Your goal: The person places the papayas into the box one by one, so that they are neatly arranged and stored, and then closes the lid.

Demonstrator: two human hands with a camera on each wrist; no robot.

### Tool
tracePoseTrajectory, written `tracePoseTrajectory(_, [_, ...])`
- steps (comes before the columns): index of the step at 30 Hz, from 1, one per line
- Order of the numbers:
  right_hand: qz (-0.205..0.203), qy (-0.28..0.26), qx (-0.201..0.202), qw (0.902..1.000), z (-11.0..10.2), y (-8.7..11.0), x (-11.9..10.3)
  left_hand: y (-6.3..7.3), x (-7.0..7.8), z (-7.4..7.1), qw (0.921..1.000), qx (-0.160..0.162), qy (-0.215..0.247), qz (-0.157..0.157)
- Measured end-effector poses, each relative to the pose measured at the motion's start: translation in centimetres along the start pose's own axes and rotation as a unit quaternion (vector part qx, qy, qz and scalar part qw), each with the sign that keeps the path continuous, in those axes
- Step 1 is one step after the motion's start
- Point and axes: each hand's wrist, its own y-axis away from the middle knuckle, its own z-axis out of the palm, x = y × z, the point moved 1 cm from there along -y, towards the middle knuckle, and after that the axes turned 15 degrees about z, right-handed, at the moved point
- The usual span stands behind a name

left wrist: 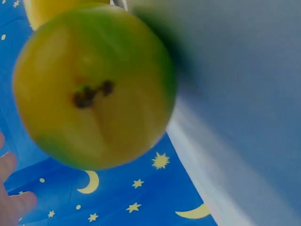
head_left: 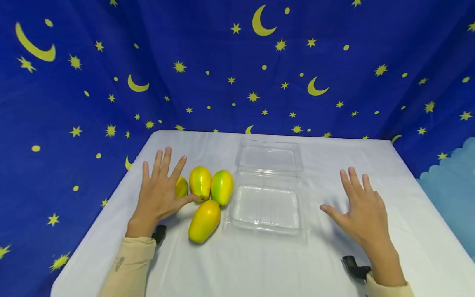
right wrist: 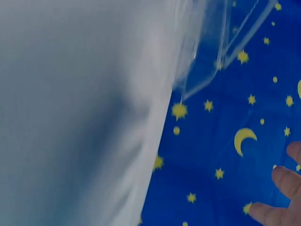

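Observation:
My left hand (head_left: 158,194), fingers spread, hovers at the left beside several yellow-green mangoes and holds nothing. Its thumb overlaps the lower end of one upright mango (head_left: 200,181) in the head view. Another mango (head_left: 222,188) lies just right of that one, and a yellower mango (head_left: 204,221) lies nearer the front. Behind the left fingers a further mango (head_left: 181,187) is partly hidden. A mango's dark-spotted end (left wrist: 94,89) fills much of the left wrist view. Spread and holding nothing, my right hand (head_left: 365,214) is to the right of a clear plastic clamshell box (head_left: 265,231).
The box's lid (head_left: 269,156) lies folded back toward the far edge of the white-covered table (head_left: 271,268). A blue curtain (head_left: 208,49) with yellow moons and stars hangs behind and at the sides. Black wrist devices (head_left: 355,268) sit under the forearms.

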Motion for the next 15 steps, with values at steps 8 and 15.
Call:
tracePoseTrajectory(8, [-0.025,-0.061,-0.038,0.9971,1.3,0.8,-2.3,0.1,0.7,-0.4,0.9988,0.04,0.021,0.016])
tracePoseTrajectory(15, [-0.027,-0.09,-0.064,0.9935,1.9,1.0,-2.9,-0.3,1.3,-0.9,0.994,0.082,0.071,0.016])
